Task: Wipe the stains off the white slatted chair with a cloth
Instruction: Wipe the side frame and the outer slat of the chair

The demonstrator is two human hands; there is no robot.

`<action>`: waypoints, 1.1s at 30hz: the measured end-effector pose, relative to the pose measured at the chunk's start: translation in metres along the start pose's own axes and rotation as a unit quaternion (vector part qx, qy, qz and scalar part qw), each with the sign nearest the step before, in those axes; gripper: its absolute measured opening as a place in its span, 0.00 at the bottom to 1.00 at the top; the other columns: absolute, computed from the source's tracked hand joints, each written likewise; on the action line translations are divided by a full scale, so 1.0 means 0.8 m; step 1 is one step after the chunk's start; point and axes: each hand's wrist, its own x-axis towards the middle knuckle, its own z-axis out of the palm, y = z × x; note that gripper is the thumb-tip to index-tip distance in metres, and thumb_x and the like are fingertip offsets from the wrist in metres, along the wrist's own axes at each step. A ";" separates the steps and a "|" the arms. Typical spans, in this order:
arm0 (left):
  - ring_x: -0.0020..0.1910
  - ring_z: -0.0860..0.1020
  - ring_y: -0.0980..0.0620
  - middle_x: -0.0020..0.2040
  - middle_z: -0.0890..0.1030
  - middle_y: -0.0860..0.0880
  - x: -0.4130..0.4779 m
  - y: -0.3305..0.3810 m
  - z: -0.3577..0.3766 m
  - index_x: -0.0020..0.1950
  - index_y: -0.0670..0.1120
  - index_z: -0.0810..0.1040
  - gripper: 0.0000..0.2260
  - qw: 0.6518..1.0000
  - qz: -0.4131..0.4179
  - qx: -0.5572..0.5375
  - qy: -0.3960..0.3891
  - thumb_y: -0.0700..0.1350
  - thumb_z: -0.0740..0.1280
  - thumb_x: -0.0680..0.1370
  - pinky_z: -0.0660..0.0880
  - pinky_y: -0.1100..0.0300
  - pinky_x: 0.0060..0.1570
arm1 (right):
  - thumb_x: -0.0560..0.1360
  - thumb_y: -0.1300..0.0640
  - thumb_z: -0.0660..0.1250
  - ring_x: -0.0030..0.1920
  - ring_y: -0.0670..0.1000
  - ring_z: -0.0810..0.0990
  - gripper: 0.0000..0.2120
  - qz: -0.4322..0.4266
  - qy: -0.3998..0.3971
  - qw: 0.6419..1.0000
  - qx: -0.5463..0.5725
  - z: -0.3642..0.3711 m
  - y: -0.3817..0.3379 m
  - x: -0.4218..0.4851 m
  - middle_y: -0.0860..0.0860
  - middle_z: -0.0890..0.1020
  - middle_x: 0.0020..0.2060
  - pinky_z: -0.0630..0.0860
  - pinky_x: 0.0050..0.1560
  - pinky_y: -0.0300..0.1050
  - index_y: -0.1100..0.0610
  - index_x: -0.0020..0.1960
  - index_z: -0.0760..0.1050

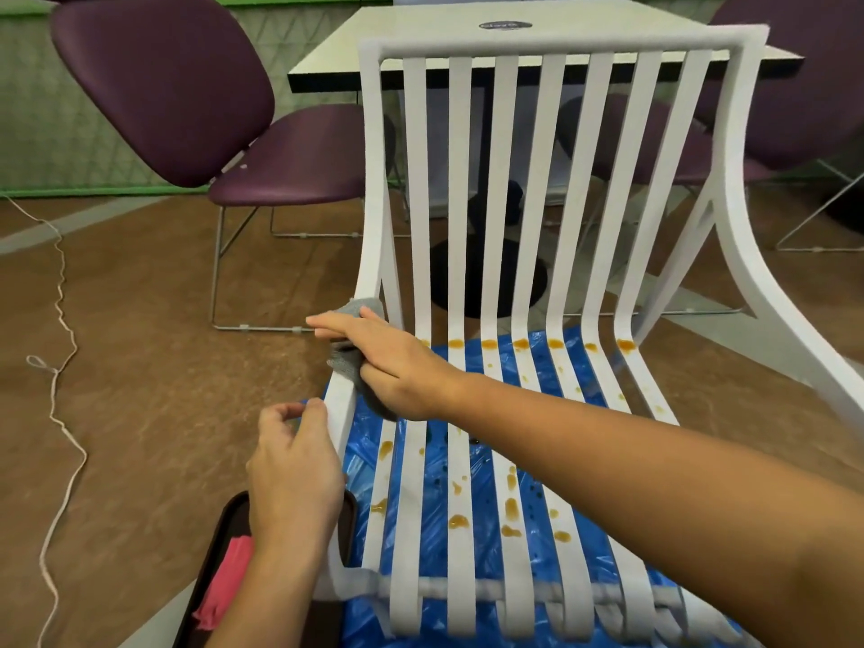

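Observation:
The white slatted chair (551, 189) stands in front of me, its seat slats spotted with orange-brown stains (510, 507) along the back bend and across the front. My right hand (388, 362) reaches across the seat and presses a grey cloth (350, 360) onto the chair's left side rail, fingers stretched out over it and the thumb tucked under the cloth. My left hand (292, 474) holds the same left rail lower down, fingers curled around its edge.
Blue plastic sheeting (472, 367) lies under the chair. A dark tray (219, 544) holding a pink cloth (224, 582) sits at my lower left. Purple chairs (177, 86) and a table (467, 44) stand behind. A white cord (61, 404) trails over the brown floor.

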 end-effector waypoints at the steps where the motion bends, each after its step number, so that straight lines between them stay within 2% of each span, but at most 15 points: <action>1: 0.43 0.81 0.43 0.45 0.79 0.49 -0.001 0.001 0.000 0.54 0.56 0.73 0.08 1.000 0.001 0.002 -0.001 0.58 0.60 0.80 0.80 0.39 0.47 | 0.76 0.65 0.53 0.75 0.53 0.63 0.32 -0.002 0.001 1.000 0.004 -0.007 -0.003 0.003 0.48 0.72 0.69 0.61 0.75 0.59 0.43 0.76 0.59; 4: 0.43 0.82 0.44 0.45 0.80 0.49 -0.002 0.003 0.000 0.54 0.57 0.72 0.09 1.000 0.005 0.006 -0.005 0.59 0.60 0.80 0.81 0.40 0.46 | 0.78 0.68 0.55 0.66 0.48 0.70 0.30 -0.013 0.024 1.000 0.001 -0.027 0.004 0.023 0.51 0.70 0.66 0.68 0.71 0.52 0.50 0.76 0.60; 8: 0.42 0.81 0.45 0.46 0.79 0.49 -0.003 0.003 -0.001 0.56 0.54 0.72 0.09 1.000 0.005 0.007 -0.010 0.57 0.60 0.81 0.81 0.41 0.45 | 0.79 0.65 0.57 0.68 0.51 0.66 0.26 0.033 0.072 0.996 -0.049 -0.041 0.042 0.052 0.50 0.64 0.70 0.66 0.72 0.56 0.50 0.74 0.59; 10: 0.41 0.82 0.45 0.45 0.79 0.49 -0.003 0.004 -0.001 0.57 0.54 0.72 0.09 1.000 0.007 0.004 -0.012 0.57 0.60 0.81 0.82 0.41 0.44 | 0.82 0.60 0.56 0.65 0.50 0.70 0.21 0.040 0.100 0.994 -0.021 -0.042 0.042 0.065 0.52 0.67 0.67 0.70 0.70 0.53 0.50 0.73 0.59; 12: 0.41 0.83 0.45 0.45 0.79 0.49 -0.002 0.002 -0.001 0.57 0.54 0.72 0.10 1.000 0.007 0.002 -0.014 0.57 0.60 0.81 0.82 0.41 0.44 | 0.84 0.53 0.55 0.57 0.48 0.76 0.15 0.037 0.125 0.991 0.006 -0.041 0.030 0.079 0.50 0.74 0.60 0.75 0.63 0.48 0.48 0.69 0.61; 15: 0.42 0.82 0.44 0.46 0.80 0.49 0.001 -0.001 0.000 0.56 0.57 0.72 0.10 1.000 0.007 0.004 -0.014 0.59 0.59 0.79 0.81 0.40 0.46 | 0.84 0.53 0.56 0.47 0.49 0.77 0.07 0.041 0.098 0.993 -0.046 -0.035 0.019 0.099 0.48 0.78 0.48 0.77 0.56 0.46 0.53 0.59 0.71; 18: 0.40 0.83 0.44 0.45 0.80 0.49 0.003 -0.004 -0.002 0.55 0.56 0.73 0.10 1.000 0.003 -0.003 -0.012 0.59 0.60 0.79 0.81 0.39 0.46 | 0.83 0.56 0.58 0.48 0.49 0.76 0.08 0.059 0.098 0.991 -0.069 -0.024 0.016 0.103 0.50 0.79 0.46 0.72 0.63 0.48 0.57 0.52 0.76; 20: 0.40 0.82 0.45 0.44 0.79 0.50 0.003 -0.003 -0.001 0.56 0.55 0.73 0.10 1.000 0.003 -0.014 -0.006 0.58 0.60 0.80 0.80 0.39 0.46 | 0.83 0.58 0.58 0.48 0.49 0.76 0.10 0.061 0.086 0.991 -0.083 -0.015 0.013 0.095 0.51 0.80 0.44 0.62 0.71 0.47 0.58 0.49 0.77; 23: 0.44 0.77 0.47 0.43 0.75 0.54 0.004 -0.002 -0.001 0.55 0.53 0.73 0.08 1.000 0.010 -0.026 0.009 0.55 0.59 0.82 0.73 0.48 0.47 | 0.82 0.57 0.57 0.45 0.48 0.77 0.11 0.019 0.021 0.990 -0.141 0.002 -0.005 0.071 0.48 0.80 0.39 0.53 0.76 0.51 0.55 0.46 0.76; 25: 0.48 0.73 0.45 0.42 0.73 0.56 0.006 -0.005 -0.002 0.57 0.52 0.73 0.07 1.000 0.009 -0.025 0.016 0.51 0.57 0.84 0.67 0.50 0.48 | 0.82 0.57 0.56 0.45 0.47 0.76 0.11 -0.028 -0.028 0.987 -0.154 0.013 -0.020 0.046 0.47 0.79 0.38 0.56 0.74 0.51 0.54 0.46 0.76; 26: 0.48 0.73 0.46 0.43 0.73 0.55 0.007 -0.006 -0.001 0.58 0.52 0.73 0.08 0.999 0.008 -0.025 0.018 0.49 0.56 0.84 0.66 0.50 0.48 | 0.82 0.57 0.56 0.45 0.47 0.75 0.12 -0.047 -0.050 0.987 -0.143 0.017 -0.027 0.033 0.47 0.79 0.39 0.62 0.69 0.52 0.54 0.46 0.76; 27: 0.46 0.73 0.47 0.43 0.74 0.54 0.006 -0.006 -0.002 0.58 0.52 0.74 0.08 0.999 0.008 -0.026 0.018 0.47 0.56 0.83 0.66 0.50 0.47 | 0.81 0.57 0.55 0.44 0.48 0.74 0.12 -0.062 -0.064 0.988 -0.126 0.018 -0.033 0.022 0.48 0.78 0.39 0.69 0.61 0.52 0.54 0.46 0.76; 29: 0.43 0.72 0.52 0.44 0.75 0.55 0.006 -0.008 -0.001 0.57 0.53 0.74 0.09 1.000 0.007 -0.026 0.017 0.45 0.56 0.82 0.66 0.50 0.45 | 0.80 0.58 0.54 0.41 0.49 0.74 0.11 -0.068 -0.084 0.991 -0.080 0.013 -0.038 0.017 0.48 0.77 0.38 0.73 0.47 0.50 0.55 0.47 0.75; 31: 0.42 0.72 0.55 0.44 0.75 0.56 0.005 -0.007 -0.002 0.56 0.52 0.76 0.09 1.000 0.009 -0.021 0.014 0.44 0.57 0.81 0.66 0.52 0.41 | 0.80 0.57 0.55 0.41 0.49 0.76 0.10 -0.039 -0.100 0.989 -0.099 0.003 -0.038 0.035 0.48 0.77 0.38 0.74 0.46 0.50 0.53 0.46 0.74; 33: 0.41 0.71 0.58 0.43 0.75 0.55 0.003 -0.005 -0.002 0.53 0.49 0.77 0.09 1.000 0.014 -0.016 0.007 0.43 0.57 0.81 0.65 0.55 0.37 | 0.80 0.55 0.56 0.42 0.50 0.77 0.11 -0.006 -0.091 0.980 -0.176 -0.009 -0.031 0.062 0.47 0.77 0.37 0.76 0.50 0.53 0.53 0.43 0.75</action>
